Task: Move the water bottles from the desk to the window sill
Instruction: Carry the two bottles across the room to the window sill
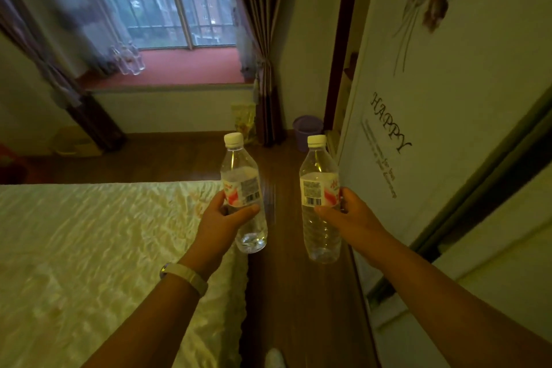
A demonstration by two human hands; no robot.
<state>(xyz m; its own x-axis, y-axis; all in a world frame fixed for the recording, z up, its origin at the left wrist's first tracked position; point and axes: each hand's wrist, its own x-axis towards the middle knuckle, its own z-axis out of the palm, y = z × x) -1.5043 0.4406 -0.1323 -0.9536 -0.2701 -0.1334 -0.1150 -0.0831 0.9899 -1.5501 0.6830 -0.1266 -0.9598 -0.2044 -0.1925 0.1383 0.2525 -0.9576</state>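
I hold two clear plastic water bottles with white caps and red-and-white labels, both upright in front of me. My left hand (222,219) grips the left bottle (243,185) around its middle. The right bottle (319,185) is gripped the same way by my right hand (348,212). Far ahead lies the red window sill (191,66) under the window. A small cluster of clear bottles (128,58) stands at the sill's left end, blurred.
A bed with a shiny cream cover (104,263) fills the left. A white wardrobe door (448,98) lines the right. Between them runs a narrow strip of dark wooden floor (286,293). A purple bin (307,128) and a brown curtain (265,84) stand by the far right corner.
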